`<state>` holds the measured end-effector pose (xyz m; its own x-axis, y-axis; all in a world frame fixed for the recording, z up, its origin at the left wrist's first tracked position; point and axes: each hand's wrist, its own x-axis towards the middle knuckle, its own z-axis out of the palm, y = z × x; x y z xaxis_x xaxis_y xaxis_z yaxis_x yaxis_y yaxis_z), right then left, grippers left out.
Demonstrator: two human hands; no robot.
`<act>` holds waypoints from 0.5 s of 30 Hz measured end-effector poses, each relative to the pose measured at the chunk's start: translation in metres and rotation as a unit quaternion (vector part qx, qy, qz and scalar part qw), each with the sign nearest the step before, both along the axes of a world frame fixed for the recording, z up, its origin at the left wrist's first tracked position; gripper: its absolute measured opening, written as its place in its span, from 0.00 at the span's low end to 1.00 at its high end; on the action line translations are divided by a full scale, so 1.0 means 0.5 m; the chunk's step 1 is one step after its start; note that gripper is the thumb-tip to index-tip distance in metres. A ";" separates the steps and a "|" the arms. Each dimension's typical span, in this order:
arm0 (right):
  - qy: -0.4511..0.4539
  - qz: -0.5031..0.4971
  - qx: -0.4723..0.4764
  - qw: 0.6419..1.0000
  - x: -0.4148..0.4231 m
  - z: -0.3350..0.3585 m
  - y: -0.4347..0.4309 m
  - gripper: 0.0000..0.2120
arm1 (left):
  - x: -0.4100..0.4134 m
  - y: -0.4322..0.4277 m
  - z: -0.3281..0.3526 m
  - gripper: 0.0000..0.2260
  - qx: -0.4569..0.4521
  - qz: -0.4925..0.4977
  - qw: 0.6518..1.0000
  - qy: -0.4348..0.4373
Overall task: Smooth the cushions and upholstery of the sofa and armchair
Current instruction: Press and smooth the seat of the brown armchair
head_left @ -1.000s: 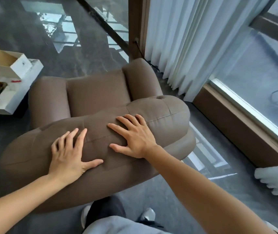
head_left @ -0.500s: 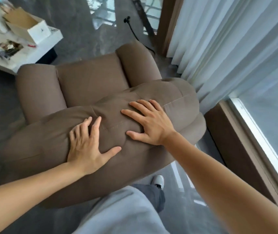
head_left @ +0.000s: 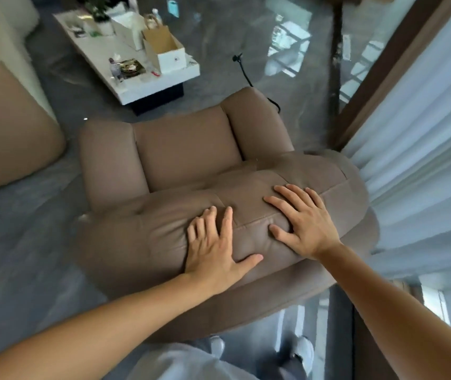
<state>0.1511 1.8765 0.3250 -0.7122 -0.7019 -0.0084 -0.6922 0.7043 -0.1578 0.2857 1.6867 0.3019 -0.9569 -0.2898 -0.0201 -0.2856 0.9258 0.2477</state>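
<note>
Right now I have my left hand (head_left: 213,249) and right hand (head_left: 305,223) spread flat, gripping nothing, palms pressing side by side on the top edge of the brown armchair (head_left: 186,157) backrest.

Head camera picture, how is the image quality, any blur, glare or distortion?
Head view: hands and armchair fairly sharp; the white curtain and the edges are smeared by blur; bright window glare on the glossy floor; wide-angle bending stretches the forearms and tilts the coffee table.
</note>
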 end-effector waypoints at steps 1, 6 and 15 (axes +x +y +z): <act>0.004 0.013 0.005 1.000 -0.030 -0.004 0.025 0.33 | -0.018 0.033 -0.004 0.50 0.004 0.013 1.000 -0.002; 0.001 0.078 0.010 0.997 -0.172 -0.009 0.134 0.33 | -0.113 0.177 -0.006 0.47 0.002 0.046 0.999 0.003; -0.090 -0.107 -0.012 0.990 -0.212 -0.007 0.113 0.29 | -0.196 0.250 0.028 0.40 -0.054 0.063 0.997 0.002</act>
<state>0.0450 1.9328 0.3215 -0.8329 -0.5372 -0.1332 -0.4873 0.8259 -0.2837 0.1875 1.8118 0.3160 -0.9132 -0.4070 0.0225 -0.3994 0.9045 0.1498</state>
